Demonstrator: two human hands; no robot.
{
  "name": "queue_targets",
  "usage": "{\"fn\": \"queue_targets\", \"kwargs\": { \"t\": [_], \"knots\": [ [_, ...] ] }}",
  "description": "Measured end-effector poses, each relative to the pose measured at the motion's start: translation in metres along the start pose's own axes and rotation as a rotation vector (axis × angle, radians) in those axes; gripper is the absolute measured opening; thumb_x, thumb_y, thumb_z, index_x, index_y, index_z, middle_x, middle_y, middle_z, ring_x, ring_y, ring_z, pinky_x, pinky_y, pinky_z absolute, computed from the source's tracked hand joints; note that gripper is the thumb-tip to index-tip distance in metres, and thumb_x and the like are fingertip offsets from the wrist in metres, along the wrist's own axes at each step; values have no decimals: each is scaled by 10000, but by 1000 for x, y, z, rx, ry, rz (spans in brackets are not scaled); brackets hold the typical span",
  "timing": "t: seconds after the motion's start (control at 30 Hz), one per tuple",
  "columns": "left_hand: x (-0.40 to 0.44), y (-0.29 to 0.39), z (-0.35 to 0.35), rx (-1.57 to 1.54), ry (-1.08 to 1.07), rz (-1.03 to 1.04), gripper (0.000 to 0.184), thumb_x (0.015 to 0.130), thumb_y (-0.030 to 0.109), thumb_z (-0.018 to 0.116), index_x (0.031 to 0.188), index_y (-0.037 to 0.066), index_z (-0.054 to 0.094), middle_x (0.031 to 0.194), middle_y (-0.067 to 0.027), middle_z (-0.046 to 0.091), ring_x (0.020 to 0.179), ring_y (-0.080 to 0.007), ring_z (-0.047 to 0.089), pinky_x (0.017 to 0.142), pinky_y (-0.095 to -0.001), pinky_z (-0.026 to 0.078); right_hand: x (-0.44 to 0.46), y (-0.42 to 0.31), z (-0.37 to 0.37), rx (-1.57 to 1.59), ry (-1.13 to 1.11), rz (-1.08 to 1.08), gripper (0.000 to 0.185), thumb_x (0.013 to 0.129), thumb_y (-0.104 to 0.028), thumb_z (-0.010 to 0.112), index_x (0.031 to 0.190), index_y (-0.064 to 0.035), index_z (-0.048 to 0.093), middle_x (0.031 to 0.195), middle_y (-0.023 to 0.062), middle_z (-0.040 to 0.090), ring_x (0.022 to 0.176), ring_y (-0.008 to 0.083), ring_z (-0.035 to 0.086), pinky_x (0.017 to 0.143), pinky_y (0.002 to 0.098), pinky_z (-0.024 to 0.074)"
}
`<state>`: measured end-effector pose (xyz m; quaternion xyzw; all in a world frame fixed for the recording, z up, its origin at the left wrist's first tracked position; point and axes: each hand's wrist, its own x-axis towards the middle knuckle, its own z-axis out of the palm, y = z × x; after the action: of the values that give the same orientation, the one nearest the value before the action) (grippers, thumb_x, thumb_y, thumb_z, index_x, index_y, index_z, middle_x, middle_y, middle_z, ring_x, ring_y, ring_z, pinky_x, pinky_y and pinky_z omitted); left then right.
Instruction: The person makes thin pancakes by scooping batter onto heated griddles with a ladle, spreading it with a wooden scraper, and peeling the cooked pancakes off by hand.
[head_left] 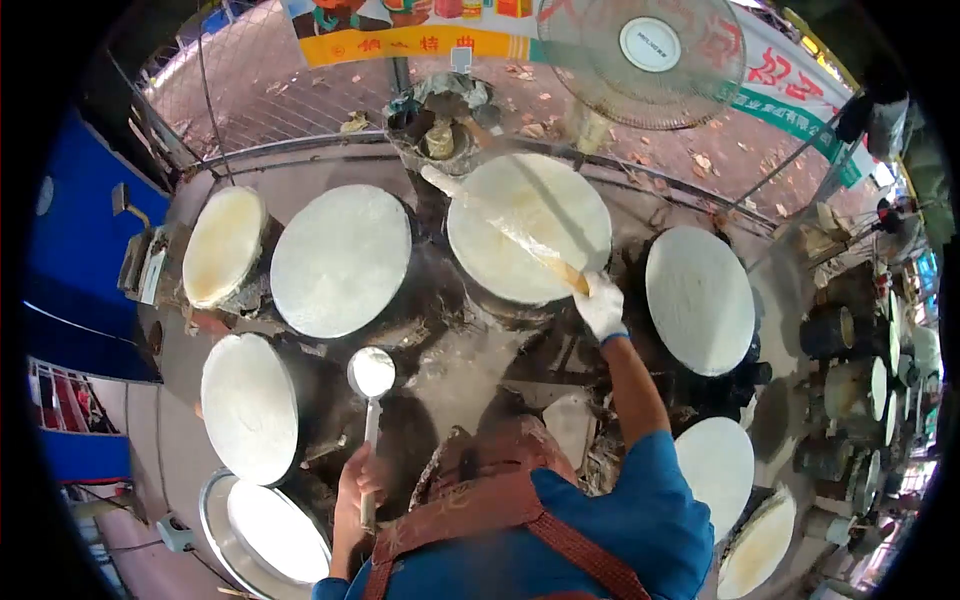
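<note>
Griddles (340,262), round and white-topped, ring you from the left of the frame to the lower right, and the one at upper centre, the central griddle (492,272), is where you are working. At lower left stands a wide metal basin (207,512) with something bright white inside.

Your long flat spreader (510,232) lies slantwise across the central griddle, its far end past the rim. Your gloved right hand (603,308) is clamped round its tan near end; your left hand (362,478), well apart at lower centre-left, grips the handle of a ladle (373,374) whose bowl shows white. You seem to be spreading or levelling a pale batter-like layer; any further stroke calls for a flat edge and light, even pressure, with the ladle held steady.

As for writing, the white banner (815,85) at upper right carries big red characters, partly behind the fan (600,95), which you can't read surely. On the yellow strip (335,50) at upper left, the last two characters look like 特曲; those before are unclear. Smaller lettering on the green strip (790,128) and the fan's round badge (650,44) is too fine to tell.
</note>
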<state>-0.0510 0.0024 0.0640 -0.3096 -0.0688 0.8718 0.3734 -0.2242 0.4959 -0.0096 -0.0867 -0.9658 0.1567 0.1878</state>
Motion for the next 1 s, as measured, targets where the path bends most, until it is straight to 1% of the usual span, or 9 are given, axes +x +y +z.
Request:
{"fn": "queue_targets", "kwargs": {
  "t": [0.1,0.3,0.4,0.47,0.57,0.7,0.77,0.93,1.0],
  "knots": [
    [14,-11,19,-56,104,91,282,924,287,418,832,40,519,532,-4,375,380,-93,348,327,-204,319,79,14,5,-9,-116,-14,287,732,-242,591,997,-130,595,935,137,614,819,329,602,722,421,480],
    [50,-49,24,-287,65,272,417,912,374,429,645,54,448,513,-12,406,354,-86,336,356,-223,344,250,28,39,3,-311,-127,412,761,-261,538,1152,-135,547,1132,140,564,986,337,556,862,423,447],
    [65,-71,39,-382,21,340,452,910,390,426,616,48,448,507,-30,422,367,-94,364,369,-236,365,311,41,99,20,-172,-217,410,766,-287,532,1155,-155,546,1105,146,581,976,338,563,855,425,446],
    [67,-83,48,-418,26,388,435,907,382,438,621,54,439,506,-27,420,371,-92,369,370,-230,371,341,18,98,-58,-459,-159,415,762,-301,534,1155,-169,548,1043,155,606,960,349,570,842,430,449],
    [69,-91,52,-472,66,463,407,896,369,474,619,77,406,500,-4,404,369,-80,368,368,-217,376,359,22,118,41,-564,-288,324,728,-309,567,964,-93,618,904,193,620,859,371,586,746,453,455],
    [68,-97,52,-489,29,508,300,918,333,437,846,52,513,519,16,354,361,-59,328,340,-207,341,364,22,117,-100,-515,-425,283,737,-261,551,947,-85,622,890,206,612,861,371,580,745,452,450],
    [62,-95,40,-471,-45,556,354,943,293,379,1238,122,474,557,2,339,374,-66,322,330,-206,329,354,5,76,-88,-411,-510,252,742,-255,548,908,-79,618,874,210,610,841,375,581,723,455,450],
    [27,-76,18,-442,-61,478,332,937,290,389,1212,144,506,562,-18,352,392,-73,334,313,-204,323,312,-39,-43,-327,-228,-641,226,768,-96,503,978,-55,576,908,193,604,814,356,587,718,417,462],
    [1,-66,6,-416,-104,419,329,935,293,392,1210,153,509,566,-19,360,392,-73,334,309,-201,320,283,-53,-83,-141,-50,-755,277,775,-84,505,1042,-52,571,872,180,602,800,348,580,714,396,464]
  ]
}}
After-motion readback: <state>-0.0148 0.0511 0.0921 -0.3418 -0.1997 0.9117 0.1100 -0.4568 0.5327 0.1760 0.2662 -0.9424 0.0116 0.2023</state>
